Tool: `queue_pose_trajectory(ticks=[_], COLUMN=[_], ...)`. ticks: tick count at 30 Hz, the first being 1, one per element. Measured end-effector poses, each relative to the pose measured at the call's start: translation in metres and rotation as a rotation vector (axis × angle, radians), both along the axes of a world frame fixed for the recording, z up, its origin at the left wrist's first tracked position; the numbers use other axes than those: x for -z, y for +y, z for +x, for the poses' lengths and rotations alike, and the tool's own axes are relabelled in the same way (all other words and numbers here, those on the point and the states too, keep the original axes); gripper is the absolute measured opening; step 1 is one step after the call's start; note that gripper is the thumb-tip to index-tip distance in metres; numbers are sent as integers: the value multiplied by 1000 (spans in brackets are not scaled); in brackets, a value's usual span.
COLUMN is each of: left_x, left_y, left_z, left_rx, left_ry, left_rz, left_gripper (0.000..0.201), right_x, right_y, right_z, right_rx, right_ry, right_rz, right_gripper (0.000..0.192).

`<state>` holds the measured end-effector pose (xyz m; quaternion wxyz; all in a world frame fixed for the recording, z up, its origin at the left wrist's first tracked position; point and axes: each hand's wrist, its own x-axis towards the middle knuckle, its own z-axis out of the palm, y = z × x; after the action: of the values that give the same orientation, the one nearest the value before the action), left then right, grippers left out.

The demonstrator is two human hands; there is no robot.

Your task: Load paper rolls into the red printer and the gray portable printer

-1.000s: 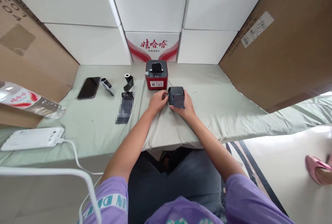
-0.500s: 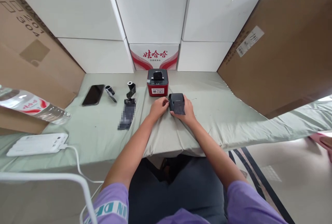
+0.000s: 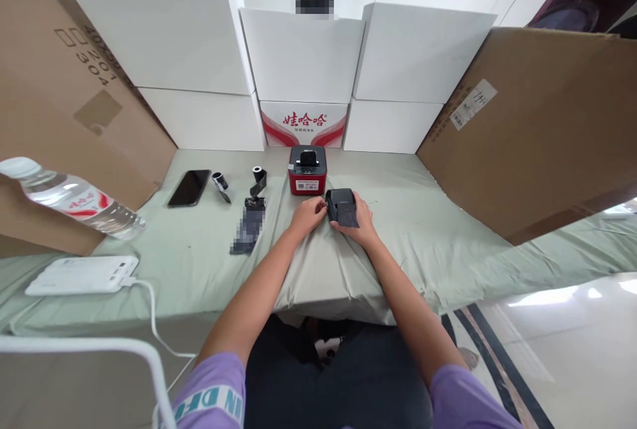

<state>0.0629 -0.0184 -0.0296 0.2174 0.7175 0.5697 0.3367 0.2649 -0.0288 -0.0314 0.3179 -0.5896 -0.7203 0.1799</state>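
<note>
Both the left hand and the right hand are gripping the small black printer on the counter, fingers curled closed around its sides, seemingly mid-adjustment, which calls for steady holding.

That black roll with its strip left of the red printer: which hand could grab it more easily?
Probably the left hand: it lies nearer the black roll, while the right hand cups the small black printer.

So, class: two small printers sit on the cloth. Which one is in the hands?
The black printer, gripped by the left hand and right hand; the red printer stands untouched behind it.
</note>
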Motion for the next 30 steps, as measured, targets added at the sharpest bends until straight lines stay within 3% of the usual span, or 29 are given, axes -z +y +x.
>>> queue_pose_trajectory(ticks=[7, 25, 27, 30], left_x=[-1, -6, -6, -6], left_y=[0, -5, -5, -6], left_z=[1, 2, 2, 2], left_rx=[12, -42, -49, -25], left_ry=[13, 64, 51, 2], left_rz=[5, 46, 33, 30], left_gripper=[14, 39, 36, 17], right_x=[1, 7, 7, 7], right_y=[0, 2, 1, 1], right_z=[0, -2, -2, -2], right_rx=[5, 59, 48, 34], right_ry=[4, 29, 49, 67], right_rz=[40, 71, 74, 87], right_gripper=[115, 116, 115, 113])
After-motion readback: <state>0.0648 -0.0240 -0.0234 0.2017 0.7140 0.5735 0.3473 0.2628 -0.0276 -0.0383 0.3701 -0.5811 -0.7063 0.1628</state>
